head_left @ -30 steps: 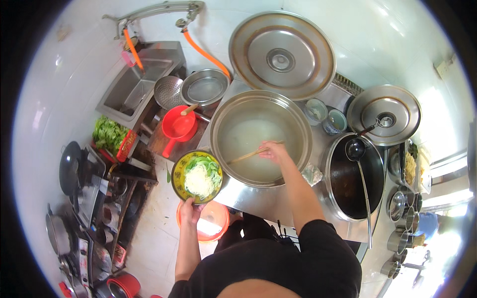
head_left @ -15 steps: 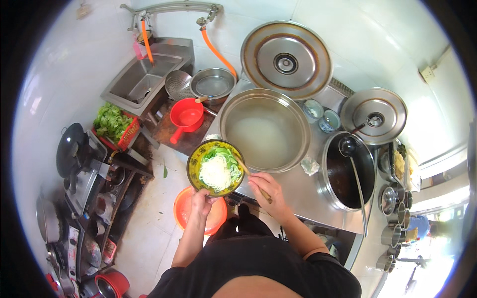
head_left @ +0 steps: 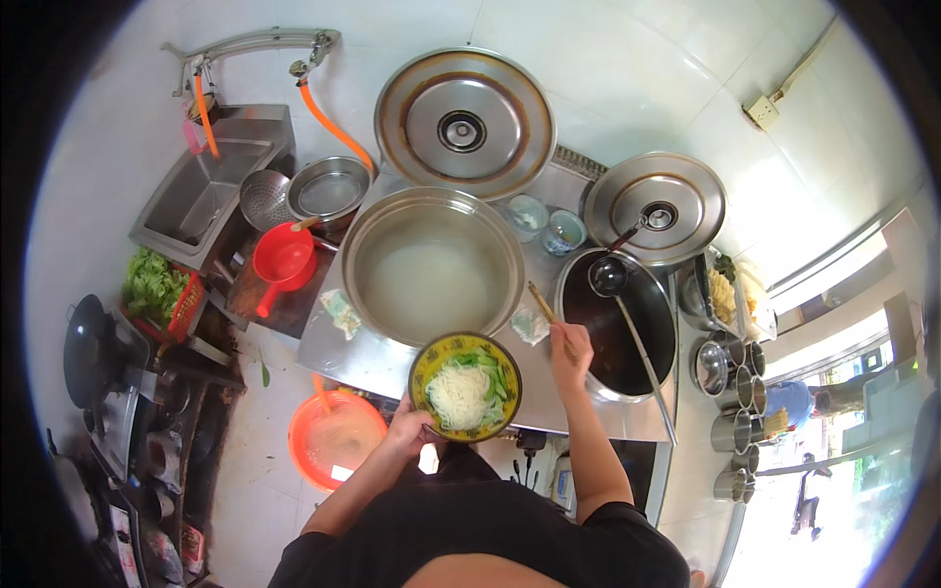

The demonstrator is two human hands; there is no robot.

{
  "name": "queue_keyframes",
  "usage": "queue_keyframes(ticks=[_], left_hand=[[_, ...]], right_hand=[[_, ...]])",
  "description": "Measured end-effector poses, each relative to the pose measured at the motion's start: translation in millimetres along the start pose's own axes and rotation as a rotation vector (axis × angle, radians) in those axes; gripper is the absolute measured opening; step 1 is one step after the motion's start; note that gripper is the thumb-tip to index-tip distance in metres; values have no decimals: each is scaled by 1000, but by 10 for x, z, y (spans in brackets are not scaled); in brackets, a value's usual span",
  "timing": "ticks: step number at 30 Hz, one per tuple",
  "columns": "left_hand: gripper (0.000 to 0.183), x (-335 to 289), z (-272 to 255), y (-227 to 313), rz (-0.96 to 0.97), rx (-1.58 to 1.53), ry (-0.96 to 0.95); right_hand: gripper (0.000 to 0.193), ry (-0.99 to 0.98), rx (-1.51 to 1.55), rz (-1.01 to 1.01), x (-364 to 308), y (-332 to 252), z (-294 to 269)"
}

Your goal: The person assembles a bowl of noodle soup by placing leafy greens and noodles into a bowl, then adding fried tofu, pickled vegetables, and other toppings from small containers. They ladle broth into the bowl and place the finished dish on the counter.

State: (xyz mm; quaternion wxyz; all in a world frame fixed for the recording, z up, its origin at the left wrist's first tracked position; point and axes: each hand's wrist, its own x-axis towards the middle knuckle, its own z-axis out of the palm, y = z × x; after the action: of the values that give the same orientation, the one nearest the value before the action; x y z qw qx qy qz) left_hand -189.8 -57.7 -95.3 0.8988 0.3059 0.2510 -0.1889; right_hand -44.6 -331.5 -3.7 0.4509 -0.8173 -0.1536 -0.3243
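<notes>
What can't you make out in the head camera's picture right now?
Part of the left hand: head view, hidden by the yellow bowl.
Bottom of that bowl: head view, hidden by noodles and greens.
Floor of the wide pot: head view, hidden by cloudy liquid.
Contents of the deep pot: head view, too dark to identify.
Outdoor area at far right: head view, washed out by glare.

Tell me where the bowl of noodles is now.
In the head view, the bowl of noodles is just below centre, held by the left hand, on the near side of the pot of cloudy liquid.
</notes>
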Motion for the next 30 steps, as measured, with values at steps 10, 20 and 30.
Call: queue_keyframes(ticks=[10,20,30], left_hand=[[74,767,592,-727,-176,184,96],[68,1069,1066,-898,-192,270,-26],[43,-285,-567,-1052,-128,70,490]], right_hand=[[20,-1029,-673,-319,390,1880,303],[21,-680,-131,-277,1677,1833,1412],[82,-334,928,959,2790,1198,3432]])
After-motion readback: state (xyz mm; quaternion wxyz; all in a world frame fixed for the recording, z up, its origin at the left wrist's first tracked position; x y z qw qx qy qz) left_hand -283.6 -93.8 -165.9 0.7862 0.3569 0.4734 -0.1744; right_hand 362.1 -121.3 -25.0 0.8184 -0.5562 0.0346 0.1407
